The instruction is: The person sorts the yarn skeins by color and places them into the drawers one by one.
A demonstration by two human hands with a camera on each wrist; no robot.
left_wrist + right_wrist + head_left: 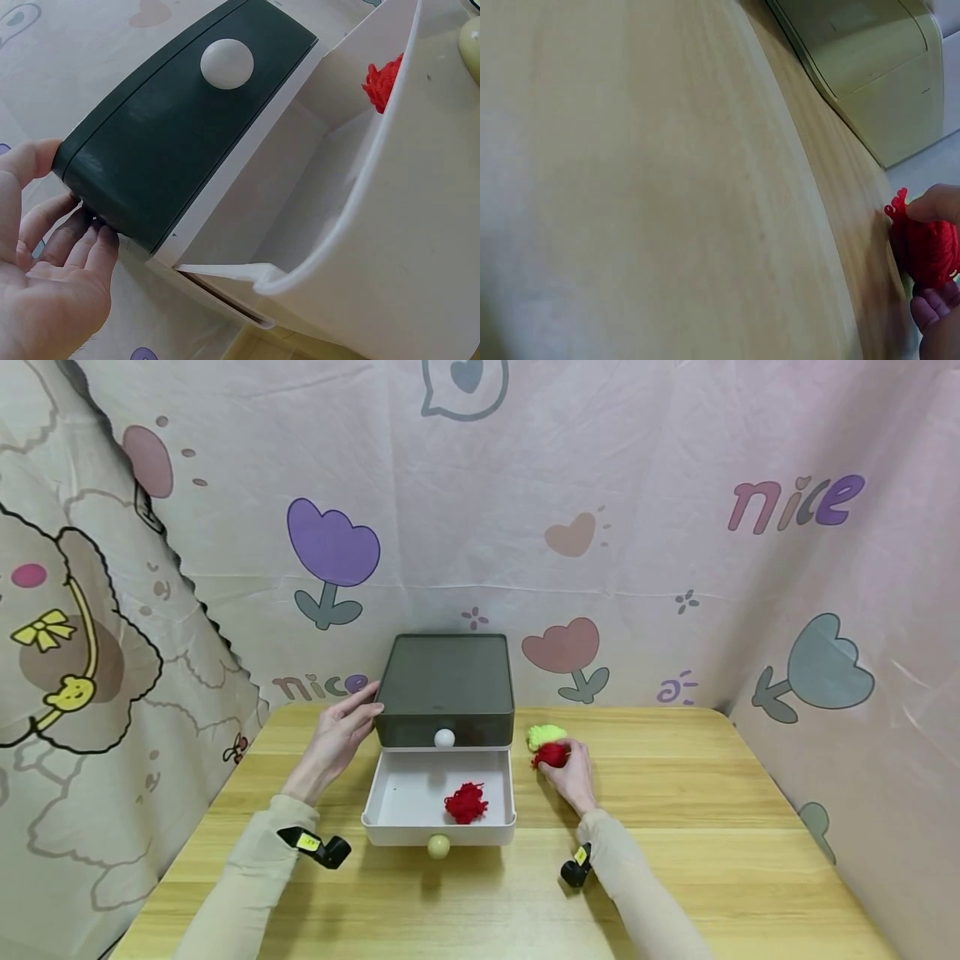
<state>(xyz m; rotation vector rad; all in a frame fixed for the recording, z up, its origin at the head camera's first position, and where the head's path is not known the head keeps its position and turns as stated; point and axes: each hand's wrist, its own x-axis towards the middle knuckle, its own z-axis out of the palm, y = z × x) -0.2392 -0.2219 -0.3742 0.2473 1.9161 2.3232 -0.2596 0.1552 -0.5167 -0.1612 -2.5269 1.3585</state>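
Note:
A small dark green drawer box (452, 675) stands at the back of the table, its upper front bearing a white knob (227, 64). The white lower drawer (408, 835) is pulled out, and a loose red yarn bundle (467, 803) lies inside it. My left hand (341, 739) rests its fingers against the box's left side, the thumb near the top edge. To the right of the box, my right hand (573, 777) pinches a second red yarn bundle (930, 251) between thumb and fingers. A yellow-green yarn bundle (546, 736) lies just behind it.
A pale yellow knob (438, 847) juts from the drawer front. The wooden table (712, 810) reaches back to a printed cloth backdrop (465, 510), with more cloth hanging at both sides.

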